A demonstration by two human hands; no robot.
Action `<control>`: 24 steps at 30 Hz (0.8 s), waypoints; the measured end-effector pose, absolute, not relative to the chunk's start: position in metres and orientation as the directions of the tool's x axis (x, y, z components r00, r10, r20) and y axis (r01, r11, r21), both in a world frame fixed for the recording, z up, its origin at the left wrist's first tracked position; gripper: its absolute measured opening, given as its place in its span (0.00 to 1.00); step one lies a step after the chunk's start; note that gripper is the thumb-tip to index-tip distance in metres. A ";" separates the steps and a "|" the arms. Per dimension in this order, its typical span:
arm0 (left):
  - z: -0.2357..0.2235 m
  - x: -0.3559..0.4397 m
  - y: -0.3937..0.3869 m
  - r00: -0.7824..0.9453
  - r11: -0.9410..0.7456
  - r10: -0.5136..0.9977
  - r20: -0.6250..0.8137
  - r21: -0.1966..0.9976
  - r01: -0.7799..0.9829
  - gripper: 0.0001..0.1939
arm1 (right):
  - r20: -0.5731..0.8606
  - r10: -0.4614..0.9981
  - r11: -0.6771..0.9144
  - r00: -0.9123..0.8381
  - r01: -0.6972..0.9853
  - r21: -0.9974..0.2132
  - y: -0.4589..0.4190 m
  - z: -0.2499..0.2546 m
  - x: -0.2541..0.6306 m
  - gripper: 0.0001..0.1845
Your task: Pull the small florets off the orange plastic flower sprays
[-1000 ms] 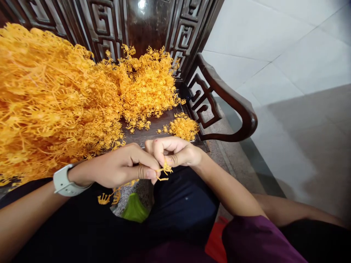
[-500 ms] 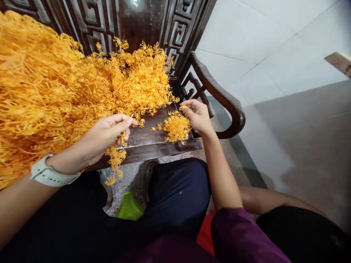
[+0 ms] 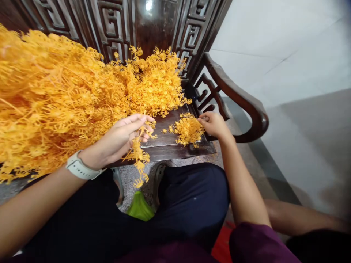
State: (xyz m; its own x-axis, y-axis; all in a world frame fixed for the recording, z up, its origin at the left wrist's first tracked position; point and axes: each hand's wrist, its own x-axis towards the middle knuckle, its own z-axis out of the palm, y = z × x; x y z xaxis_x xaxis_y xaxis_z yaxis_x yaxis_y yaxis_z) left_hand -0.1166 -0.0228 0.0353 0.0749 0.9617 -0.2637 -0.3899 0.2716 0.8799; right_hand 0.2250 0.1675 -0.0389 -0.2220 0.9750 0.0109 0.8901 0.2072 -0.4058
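Observation:
My left hand [image 3: 128, 135], with a pale watch on its wrist, is closed on a drooping sprig of orange plastic flowers [image 3: 140, 157]. The sprig hangs past the front edge of a dark wooden bench [image 3: 161, 146]. At the right edge of a small pile of loose orange plastic florets [image 3: 189, 129], my right hand [image 3: 215, 123] has its fingers curled and pinched together. Whatever lies between those fingertips is hidden. Close to that pile, one or two single florets [image 3: 164, 130] rest on the wood.
A large heap of orange plastic flower stems [image 3: 63, 98] covers the bench's left and back. The carved backrest [image 3: 153, 29] rises behind it, and a curved armrest [image 3: 244, 95] bounds the right side. Something green [image 3: 140, 208] is between my legs. Another person's limb [image 3: 301, 217] shows at lower right.
My right hand has lowered from just above the small pile to its right edge; the floret seen in its fingertips is no longer visible. My left hand's fingers have loosened slightly around the sprig.

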 end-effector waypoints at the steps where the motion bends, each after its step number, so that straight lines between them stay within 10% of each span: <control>1: 0.036 -0.117 -0.023 0.081 0.271 0.962 -0.261 0.868 -0.416 0.08 | 0.026 0.971 0.227 -0.236 0.890 -0.397 0.165 -0.037 0.223 0.14; 7: 0.037 -0.116 -0.023 0.077 0.246 0.968 -0.240 0.823 -0.512 0.07 | 0.138 0.855 0.435 -0.499 0.549 -0.714 0.121 -0.008 0.173 0.21; 12: 0.036 -0.110 -0.025 0.100 0.186 0.982 -0.158 0.865 -0.466 0.06 | -0.049 0.738 0.103 -0.673 0.184 -0.978 0.068 0.019 0.113 0.33; 24: 0.032 -0.118 -0.030 0.093 0.031 0.996 -0.013 0.979 -0.199 0.11 | -0.102 0.709 -0.267 -0.698 -0.131 -0.955 0.049 0.023 0.088 0.15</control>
